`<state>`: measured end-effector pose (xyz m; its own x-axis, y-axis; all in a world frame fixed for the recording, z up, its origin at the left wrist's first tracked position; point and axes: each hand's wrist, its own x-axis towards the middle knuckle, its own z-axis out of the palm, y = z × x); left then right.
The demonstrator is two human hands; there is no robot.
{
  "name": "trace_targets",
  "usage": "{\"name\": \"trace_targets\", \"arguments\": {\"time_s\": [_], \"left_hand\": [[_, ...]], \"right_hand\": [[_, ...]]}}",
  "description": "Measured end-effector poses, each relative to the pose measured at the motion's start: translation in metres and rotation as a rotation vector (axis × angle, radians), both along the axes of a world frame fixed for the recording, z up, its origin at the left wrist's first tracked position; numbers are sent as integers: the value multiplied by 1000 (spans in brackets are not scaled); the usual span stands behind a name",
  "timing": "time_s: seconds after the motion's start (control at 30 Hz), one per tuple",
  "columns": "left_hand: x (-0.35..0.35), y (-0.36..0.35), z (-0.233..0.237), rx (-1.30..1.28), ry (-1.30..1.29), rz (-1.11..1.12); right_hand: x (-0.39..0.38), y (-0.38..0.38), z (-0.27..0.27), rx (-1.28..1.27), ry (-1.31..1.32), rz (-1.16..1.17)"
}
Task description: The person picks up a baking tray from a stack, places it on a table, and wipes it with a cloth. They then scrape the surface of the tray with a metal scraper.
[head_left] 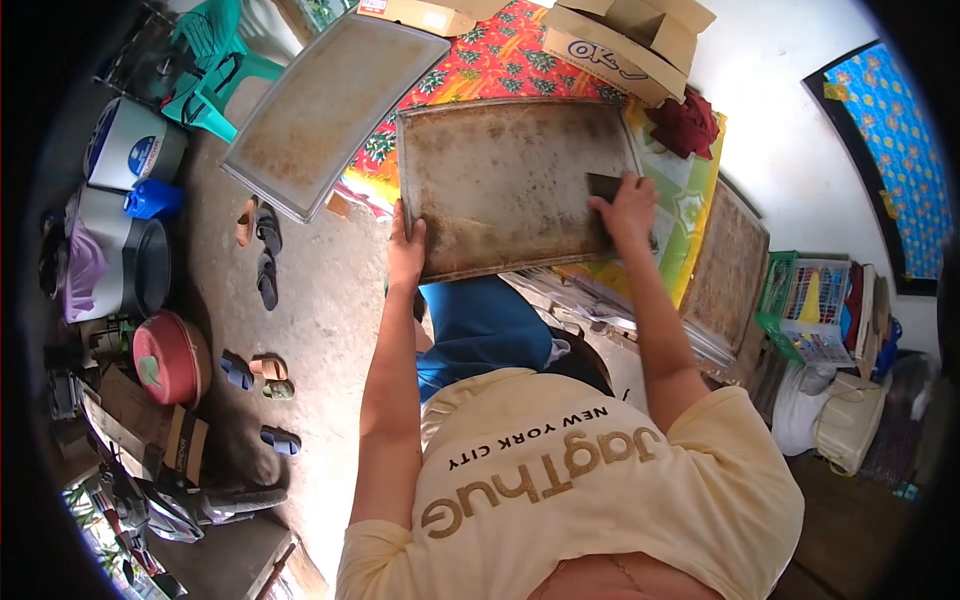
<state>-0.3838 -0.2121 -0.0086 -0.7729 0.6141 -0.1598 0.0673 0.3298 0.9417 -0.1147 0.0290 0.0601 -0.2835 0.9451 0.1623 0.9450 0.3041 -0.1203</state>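
Note:
A large, shallow metal baking tray with brown stains lies in front of me, its near edge reaching over my lap. My left hand grips its left rim near the front corner, thumb on top and fingers partly hidden. Pressed to the tray's right side, my right hand holds a dark flat rectangular piece, too plain to name further. A crumpled dark red cloth rests just beyond the tray's right end.
More stained trays sit at the left, and others at the right. Cardboard boxes stand on the patterned tablecloth. Slippers lie on the floor. Baskets are at the far right, a red basin at the left.

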Motion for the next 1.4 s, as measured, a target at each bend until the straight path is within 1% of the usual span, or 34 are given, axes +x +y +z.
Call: {"name": "trace_targets", "arguments": {"time_s": [0.07, 0.13, 0.23, 0.3, 0.37, 0.4, 0.47, 0.53, 0.6, 0.7, 0.77, 0.83, 0.93, 1.0, 1.07, 1.17, 1.2, 1.23, 1.27, 1.3, 1.37, 1.4], "left_hand": [[3, -1, 7, -11, 12, 9], [6, -2, 6, -5, 22, 6], [2, -2, 4, -19, 62, 0], [1, -1, 0, -61, 106, 0], [0, -1, 1, -79, 99, -8], [0, -2, -1, -87, 91, -12], [-1, -1, -7, -19, 82, 2], [1, 0, -8, 39, 55, 10], [3, 2, -3, 31, 38, 22], [0, -1, -4, -4, 64, 10], [1, -1, 2, -35, 51, -6], [2, -1, 4, -27, 63, -2], [4, -1, 4, -3, 68, 13], [4, 0, 4, 15, 34, 17], [6, 0, 8, -16, -10, 12], [6, 0, 18, -47, -26, -5], [2, -2, 11, -38, 28, -10], [0, -3, -2, -20, 76, -13], [0, -2, -9, 0, 124, -14], [2, -1, -3, -11, 77, -11], [1, -1, -12, 14, 121, -4], [2, 0, -9, 26, 142, 2]], "right_hand": [[-38, -29, -3, -28, 32, 87], [-77, -62, -10, -53, 119, 172], [-94, -64, -10, -62, 105, 285], [-74, -25, -11, -55, -15, 76], [-42, 15, 6, -94, -45, -144], [-37, 22, 8, -88, -42, -167], [-29, 31, 9, -75, -38, -220], [-51, 8, -8, -77, -73, -129], [-80, -44, -21, -47, -27, 88], [-95, -75, -17, -71, 79, 249], [-85, -30, -24, -44, 15, 79], [-58, 28, -27, 63, -7, -81], [-58, 51, -3, 0, -57, -219], [-83, 30, -1, -31, -135, -5], [-113, -21, -6, -9, -118, 191], [-124, -49, -6, -65, 19, 391], [-120, -18, -15, 14, -32, 274], [-105, 30, -22, 101, -88, 158], [-90, 64, -23, 89, -34, 70], [-79, 90, -24, 77, 17, -18], [-72, 120, -21, 89, -8, -72], [-74, 123, -13, 95, -22, -97]]}}
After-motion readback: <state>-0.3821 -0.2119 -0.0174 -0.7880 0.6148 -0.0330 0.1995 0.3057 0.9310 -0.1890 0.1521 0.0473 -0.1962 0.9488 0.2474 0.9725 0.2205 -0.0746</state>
